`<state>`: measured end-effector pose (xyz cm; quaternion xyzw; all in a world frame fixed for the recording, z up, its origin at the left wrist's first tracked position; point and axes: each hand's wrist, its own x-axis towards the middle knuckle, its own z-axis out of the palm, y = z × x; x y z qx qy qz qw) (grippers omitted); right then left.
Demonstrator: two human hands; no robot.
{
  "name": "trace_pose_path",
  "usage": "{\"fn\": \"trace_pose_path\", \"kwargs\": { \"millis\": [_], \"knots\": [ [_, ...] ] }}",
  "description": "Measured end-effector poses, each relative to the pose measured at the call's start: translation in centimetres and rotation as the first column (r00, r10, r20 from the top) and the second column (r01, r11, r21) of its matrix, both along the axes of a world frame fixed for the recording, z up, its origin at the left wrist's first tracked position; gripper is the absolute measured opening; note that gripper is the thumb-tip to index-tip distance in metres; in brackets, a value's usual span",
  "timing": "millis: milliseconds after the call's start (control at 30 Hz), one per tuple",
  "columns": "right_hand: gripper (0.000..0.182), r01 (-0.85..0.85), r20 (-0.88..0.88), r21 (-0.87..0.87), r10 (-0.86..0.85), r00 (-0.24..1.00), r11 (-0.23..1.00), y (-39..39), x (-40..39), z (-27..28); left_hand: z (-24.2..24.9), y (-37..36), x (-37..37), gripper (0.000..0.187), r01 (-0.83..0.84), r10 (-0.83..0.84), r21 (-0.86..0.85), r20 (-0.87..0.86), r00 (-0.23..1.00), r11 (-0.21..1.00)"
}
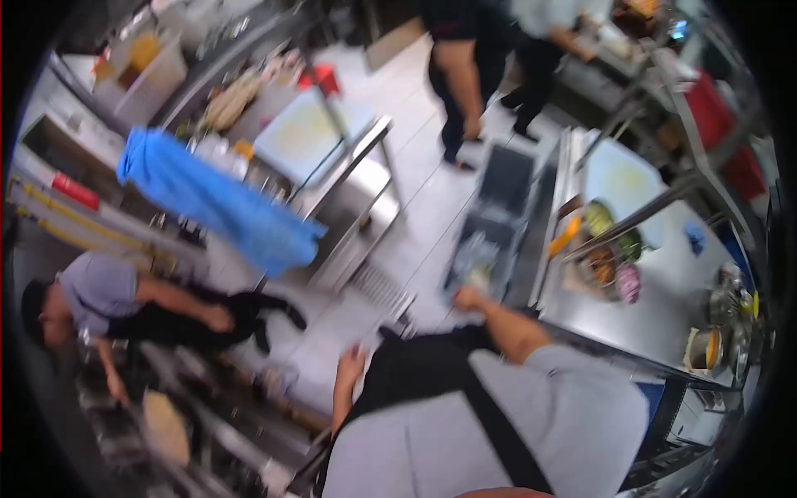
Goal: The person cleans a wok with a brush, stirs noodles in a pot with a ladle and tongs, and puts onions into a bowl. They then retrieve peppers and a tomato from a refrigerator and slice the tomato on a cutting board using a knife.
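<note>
My right hand [470, 299] reaches out over the near end of a grey open bin [452, 264] on the floor. Its fingers look curled. A pale greenish-white thing [479, 276] shows just beyond them, among clear plastic-like scraps in the bin. Blur hides whether my fingers touch it. My left hand [352, 360] hangs low beside my black apron [415, 365], with its fingers curled in and nothing visible in them.
On my right, a steel counter [573, 311] holds cut vegetables [610, 241] and a cutting board [618, 178]. A blue cloth [220, 199] hangs at left. One person [108, 290] works at left; two others [457, 75] stand ahead. A floor drain grate [378, 286] lies between counters.
</note>
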<state>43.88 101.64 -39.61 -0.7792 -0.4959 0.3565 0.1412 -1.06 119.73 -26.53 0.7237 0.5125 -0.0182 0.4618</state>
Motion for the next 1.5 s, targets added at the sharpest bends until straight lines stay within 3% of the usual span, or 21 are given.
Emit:
{"fn": "trace_pose_path", "kwargs": {
  "millis": [33,67,100,133,167,233,300,333,367,433,500,567,600,633,700,933,1500],
  "knots": [
    [0.019,0.118,-0.260,-0.129,-0.148,0.954,0.985,-0.4,-0.1,0.6,6.9,2.7,3.3,0.058,0.057,-0.064,0.092,0.085,0.994,0.994],
    [0.018,0.313,-0.538,-0.365,-0.473,0.697,0.877,-0.3,-1.2,2.5,9.6,6.1,5.2,0.054,0.068,-0.084,0.137,0.117,0.990,0.988],
    [0.017,0.376,-0.621,-0.505,-0.630,0.467,0.777,0.1,-1.0,3.5,12.5,9.1,7.8,0.052,0.075,-0.124,0.210,0.233,0.965,0.975],
    [0.018,0.394,-0.496,-0.466,-0.603,0.625,0.792,2.0,-2.1,6.4,14.0,12.2,10.2,0.049,0.088,-0.192,0.290,0.353,0.916,0.953],
    [0.018,0.403,-0.516,-0.436,-0.590,0.620,0.805,3.5,-1.8,6.1,18.2,14.0,13.0,0.038,0.095,-0.209,0.324,0.340,0.917,0.941],
    [0.016,0.471,-0.490,-0.389,-0.610,0.623,0.792,8.6,-1.8,6.1,20.0,18.3,17.2,0.034,0.022,-0.212,0.400,0.438,0.874,0.916],
    [0.023,0.370,-0.538,-0.272,-0.459,0.707,0.888,15.3,-1.1,4.8,23.1,20.8,21.5,0.027,0.017,-0.221,0.437,0.420,0.880,0.899],
    [0.019,0.491,-0.561,-0.240,-0.532,0.634,0.838,19.1,-1.5,4.7,23.4,22.1,23.4,0.024,0.008,-0.222,0.459,0.415,0.882,0.888],
    [0.017,0.598,-0.631,-0.235,-0.589,0.506,0.766,22.9,-1.7,7.5,22.4,23.5,25.1,0.020,0.061,-0.304,0.538,0.377,0.875,0.841],
    [0.029,0.483,-0.663,-0.160,-0.456,0.594,0.861,32.0,-0.4,4.4,20.2,26.5,28.0,0.014,0.138,-0.450,0.698,0.286,0.846,0.703],
    [0.032,0.521,-0.641,0.018,-0.390,0.661,0.853,40.8,-0.2,3.8,17.3,29.3,29.8,0.010,0.183,-0.505,0.776,0.194,0.841,0.604],
    [0.030,0.559,-0.441,0.169,-0.445,0.779,0.812,48.6,0.3,3.9,15.4,31.0,30.3,0.013,0.235,-0.467,0.743,0.117,0.876,0.627],
    [0.030,0.564,-0.333,0.256,-0.476,0.814,0.785,52.6,0.6,4.0,14.7,31.9,30.4,0.016,0.253,-0.505,0.778,0.093,0.858,0.575],
    [0.036,0.261,-0.158,0.482,-0.210,0.965,0.837,55.7,1.4,-1.0,14.2,32.6,30.6,0.020,0.270,-0.537,0.807,0.068,0.841,0.525],
    [0.036,0.314,-0.133,0.459,-0.285,0.949,0.831,60.1,2.6,-0.9,14.7,32.8,31.3,0.025,0.242,-0.523,0.838,0.059,0.850,0.489],
    [0.037,0.350,-0.156,0.306,-0.317,0.936,0.885,63.9,5.3,-1.9,14.1,34.0,31.0,0.026,0.188,-0.526,0.820,0.154,0.836,0.540],
    [0.042,0.368,-0.198,0.314,-0.318,0.927,0.875,62.3,4.4,-1.8,13.9,34.2,30.2,0.029,0.147,-0.515,0.800,0.223,0.828,0.582]
  ]
}}
